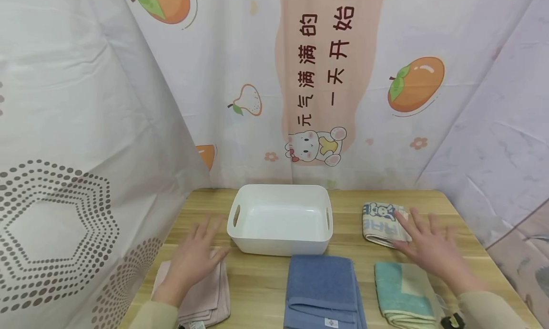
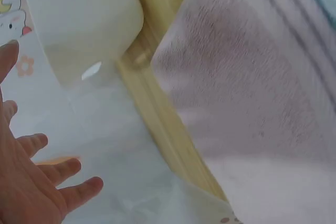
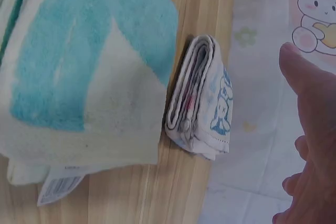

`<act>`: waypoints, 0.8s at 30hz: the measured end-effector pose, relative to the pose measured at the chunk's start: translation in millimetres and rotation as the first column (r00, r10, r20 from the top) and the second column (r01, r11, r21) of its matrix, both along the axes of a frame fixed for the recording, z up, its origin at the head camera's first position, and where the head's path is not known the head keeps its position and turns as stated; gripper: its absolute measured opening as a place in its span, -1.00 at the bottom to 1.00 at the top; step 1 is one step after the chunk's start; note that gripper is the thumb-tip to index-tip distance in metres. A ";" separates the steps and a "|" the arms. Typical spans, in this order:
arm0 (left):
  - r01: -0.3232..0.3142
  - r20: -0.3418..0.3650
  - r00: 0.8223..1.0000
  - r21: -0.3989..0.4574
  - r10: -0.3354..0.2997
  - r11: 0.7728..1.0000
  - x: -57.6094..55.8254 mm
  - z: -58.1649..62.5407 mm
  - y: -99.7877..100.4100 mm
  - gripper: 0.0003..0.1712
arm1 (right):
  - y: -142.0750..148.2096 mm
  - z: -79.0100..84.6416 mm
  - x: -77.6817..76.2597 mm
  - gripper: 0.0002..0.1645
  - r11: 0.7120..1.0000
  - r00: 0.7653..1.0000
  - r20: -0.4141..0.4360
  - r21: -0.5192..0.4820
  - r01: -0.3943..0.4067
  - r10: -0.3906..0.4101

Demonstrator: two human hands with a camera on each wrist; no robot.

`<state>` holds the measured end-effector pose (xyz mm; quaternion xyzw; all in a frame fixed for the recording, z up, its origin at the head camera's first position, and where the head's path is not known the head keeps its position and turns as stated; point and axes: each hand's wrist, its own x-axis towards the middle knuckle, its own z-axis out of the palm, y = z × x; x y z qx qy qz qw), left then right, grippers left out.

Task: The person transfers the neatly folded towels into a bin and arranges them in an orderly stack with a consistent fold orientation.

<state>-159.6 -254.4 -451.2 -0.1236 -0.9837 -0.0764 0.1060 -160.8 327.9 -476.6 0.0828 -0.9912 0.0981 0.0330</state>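
My left hand (image 1: 195,255) hovers over the folded pink towel (image 1: 206,295) at the table's left, fingers spread and holding nothing. On the other side, my right hand (image 1: 433,248) is over the table with its fingers apart, between a folded white towel with a blue bear print (image 1: 383,221) and a folded teal-and-cream towel (image 1: 403,291). The right hand overlaps the bear towel's edge in the head view. A folded blue towel (image 1: 321,286) lies in the front middle. Behind it stands a white plastic basket (image 1: 279,247) with handle holes, and nothing shows inside it.
The wooden table (image 1: 257,281) ends at a printed curtain (image 1: 257,143) close behind the basket. More hanging cloth (image 1: 86,128) closes off the left side. A tag (image 3: 60,184) sticks out from under the teal-and-cream towel.
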 end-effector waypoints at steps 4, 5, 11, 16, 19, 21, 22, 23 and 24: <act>0.025 -0.011 1.000 0.000 -0.025 1.000 5.2 -5.3 6.9 -0.07 | -7.7 -0.8 1.4 0.04 0.999 0.999 -0.035 0.019 -0.028 0.029; 0.032 -0.011 0.999 -0.003 -0.032 0.999 6.1 -6.6 8.3 -0.07 | -9.5 -0.7 1.9 0.05 0.999 0.999 -0.040 0.018 -0.033 0.034; 0.081 -0.036 0.996 -0.002 -0.081 0.997 10.0 -13.1 15.8 -0.06 | -17.5 -4.1 4.5 0.07 0.997 0.994 -0.086 0.017 -0.074 0.075; 0.113 -0.036 0.993 -0.012 -0.113 0.994 12.7 -20.3 21.5 -0.05 | -24.0 -7.5 6.5 0.07 0.995 0.990 -0.093 0.021 -0.102 0.103; 0.147 -0.019 0.989 -0.023 -0.147 0.989 14.9 -24.9 26.1 -0.06 | -29.5 -7.8 8.7 0.06 0.992 0.986 -0.111 0.033 -0.121 0.124; 0.173 -0.018 0.985 -0.037 -0.174 0.984 15.9 -28.5 29.1 -0.06 | -33.1 -9.3 9.8 0.06 0.990 0.983 -0.120 0.044 -0.138 0.142; 0.188 -0.020 0.982 -0.039 -0.189 0.981 16.5 -30.2 30.7 -0.06 | -35.0 -10.2 10.3 0.05 0.988 0.980 -0.130 0.049 -0.146 0.152; 0.205 -0.026 0.978 -0.039 -0.206 0.978 16.9 -31.8 32.4 -0.07 | -36.7 -11.2 10.7 0.05 0.986 0.977 -0.136 0.058 -0.156 0.162; 0.217 -0.031 0.975 -0.042 -0.219 0.975 16.9 -33.5 33.9 -0.07 | -38.5 -12.3 11.1 0.06 0.984 0.976 -0.136 0.063 -0.165 0.172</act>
